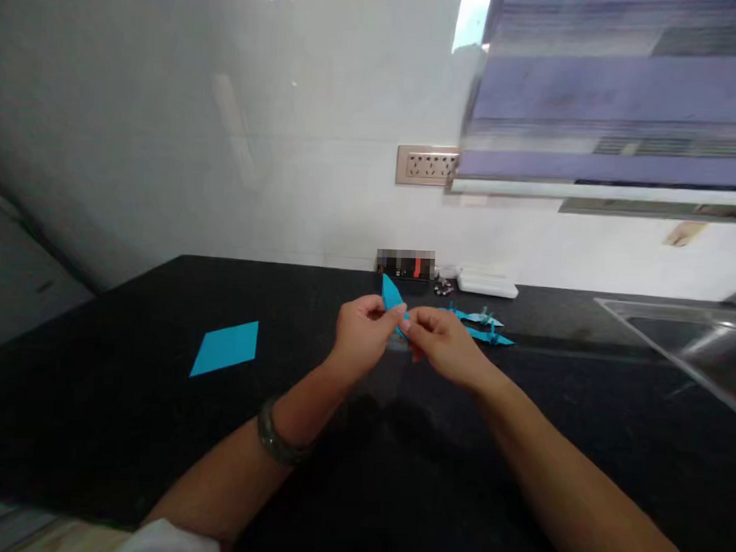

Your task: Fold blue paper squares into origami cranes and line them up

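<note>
My left hand (361,330) and my right hand (443,341) meet above the black counter (128,396), both pinched on a folded blue paper piece (392,295) whose pointed tip sticks up between them. A dark bracelet circles my left wrist. Just behind my right hand lie finished blue paper cranes (484,326) on the counter. A flat blue paper sheet (226,347) lies to the left, apart from my hands.
A steel sink (692,340) is set into the counter at the right. Against the white wall stand a small dark box (405,266) and a white flat object (487,285). A socket plate (426,165) and a blind (609,99) are above.
</note>
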Demonstrator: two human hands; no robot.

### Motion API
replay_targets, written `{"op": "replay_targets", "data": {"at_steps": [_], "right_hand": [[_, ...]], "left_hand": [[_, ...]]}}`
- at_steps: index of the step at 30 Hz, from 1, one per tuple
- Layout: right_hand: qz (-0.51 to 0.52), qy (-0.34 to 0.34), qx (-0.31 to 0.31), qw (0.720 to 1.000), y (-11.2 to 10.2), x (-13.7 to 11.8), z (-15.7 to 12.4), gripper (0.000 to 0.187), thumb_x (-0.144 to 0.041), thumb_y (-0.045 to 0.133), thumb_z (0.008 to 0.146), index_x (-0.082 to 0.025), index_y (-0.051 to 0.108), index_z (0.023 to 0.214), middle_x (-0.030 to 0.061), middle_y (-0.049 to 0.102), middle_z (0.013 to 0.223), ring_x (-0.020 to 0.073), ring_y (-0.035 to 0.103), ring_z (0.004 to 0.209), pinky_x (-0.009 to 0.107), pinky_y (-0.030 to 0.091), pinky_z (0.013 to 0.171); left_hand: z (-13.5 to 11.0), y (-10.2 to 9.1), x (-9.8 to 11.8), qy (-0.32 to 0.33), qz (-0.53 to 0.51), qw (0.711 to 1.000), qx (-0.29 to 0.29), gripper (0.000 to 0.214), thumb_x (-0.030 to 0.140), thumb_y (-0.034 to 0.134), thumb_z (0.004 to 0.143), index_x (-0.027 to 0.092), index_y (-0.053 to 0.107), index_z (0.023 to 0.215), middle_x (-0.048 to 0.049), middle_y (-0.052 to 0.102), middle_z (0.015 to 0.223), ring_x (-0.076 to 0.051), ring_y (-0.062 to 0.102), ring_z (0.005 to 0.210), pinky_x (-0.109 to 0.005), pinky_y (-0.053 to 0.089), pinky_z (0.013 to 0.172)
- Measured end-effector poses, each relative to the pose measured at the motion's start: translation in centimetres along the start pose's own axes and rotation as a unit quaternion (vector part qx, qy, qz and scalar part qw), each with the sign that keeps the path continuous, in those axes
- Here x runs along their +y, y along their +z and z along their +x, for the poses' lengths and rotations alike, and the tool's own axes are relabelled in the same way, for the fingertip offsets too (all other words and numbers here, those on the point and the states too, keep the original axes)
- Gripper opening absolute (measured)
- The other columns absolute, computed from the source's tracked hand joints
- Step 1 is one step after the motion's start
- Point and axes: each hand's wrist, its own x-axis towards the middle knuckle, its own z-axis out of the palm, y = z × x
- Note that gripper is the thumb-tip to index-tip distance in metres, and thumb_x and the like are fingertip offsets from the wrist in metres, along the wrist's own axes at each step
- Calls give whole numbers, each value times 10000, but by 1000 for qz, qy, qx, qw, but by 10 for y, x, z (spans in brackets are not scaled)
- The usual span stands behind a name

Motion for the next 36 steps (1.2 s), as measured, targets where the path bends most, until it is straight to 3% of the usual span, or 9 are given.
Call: {"op": "replay_targets", "data": {"at_steps": [5, 12, 14, 18, 21, 24, 30, 33, 36], "right_hand": [[-78, -43, 11, 996, 4, 3, 1, 270, -301, 370, 860, -183, 408, 620, -35, 430, 534, 94, 419, 488, 218, 289, 475], [-165, -43, 60, 984, 1, 3, 2, 292, -290, 427, 832, -188, 348, 570, -38, 383, 520, 95, 352, 495, 238, 239, 479], [-145, -29, 46, 988, -2, 5, 4, 316, -327, 431, 832, -184, 369, 558, -38, 385, 508, 93, 353, 483, 236, 239, 470], [32, 35, -17, 999, -5, 6, 4, 396, -472, 354, 849, -170, 462, 617, -19, 460, 529, 90, 416, 453, 215, 308, 430], [121, 38, -33, 991, -5, 6, 4, 356, -488, 420, 815, -160, 510, 712, 2, 523, 631, 89, 467, 496, 204, 367, 440], [106, 22, -46, 993, 0, 9, 5, 296, -425, 475, 803, -155, 529, 696, -12, 509, 592, 79, 446, 475, 195, 350, 434], [-10, 10, 14, 1000, 0, 13, 7, 358, -370, 516, 782, -154, 471, 500, -34, 428, 436, 66, 366, 412, 203, 256, 407], [44, 36, -12, 998, -9, 10, 6, 303, -423, 550, 750, -141, 560, 641, -1, 534, 555, 88, 456, 475, 212, 327, 440], [92, 4, 34, 995, -15, 7, 6, 304, -396, 631, 689, -153, 586, 865, 5, 564, 697, 92, 470, 555, 215, 354, 489]], "left_hand": [[2, 4, 1, 0, -7, 1000, 4, 221, 325, 620, 681, 125, 575, 597, 18, 529, 546, -83, 439, 502, -210, 337, 490], [1, 7, 2, -18, -66, 997, 26, 234, 309, 649, 656, 124, 548, 551, 40, 490, 500, -62, 388, 467, -201, 303, 465], [2, 7, 2, -39, -104, 994, 21, 227, 295, 657, 650, 121, 548, 553, 40, 490, 497, -59, 384, 464, -200, 299, 463], [4, 4, 2, -68, -160, 985, 9, 236, 285, 666, 648, 118, 538, 540, 38, 488, 489, -56, 393, 462, -202, 305, 474], [3, 3, 3, -82, -177, 981, -21, 228, 289, 664, 651, 117, 553, 552, 31, 502, 500, -55, 396, 458, -206, 298, 470], [1, 4, 2, -92, -175, 980, -36, 222, 292, 663, 652, 114, 567, 560, 20, 523, 515, -56, 400, 460, -209, 294, 470], [4, 3, -2, -95, -152, 983, -27, 227, 316, 668, 638, 113, 588, 575, 14, 536, 521, -61, 401, 468, -209, 296, 471], [7, 0, -2, -65, -100, 992, -38, 217, 323, 664, 637, 114, 611, 615, 5, 563, 563, -76, 434, 507, -215, 326, 502], [6, -1, 0, -29, -15, 997, -74, 210, 313, 666, 623, 110, 617, 604, -4, 568, 570, -93, 454, 534, -223, 342, 521]]}}
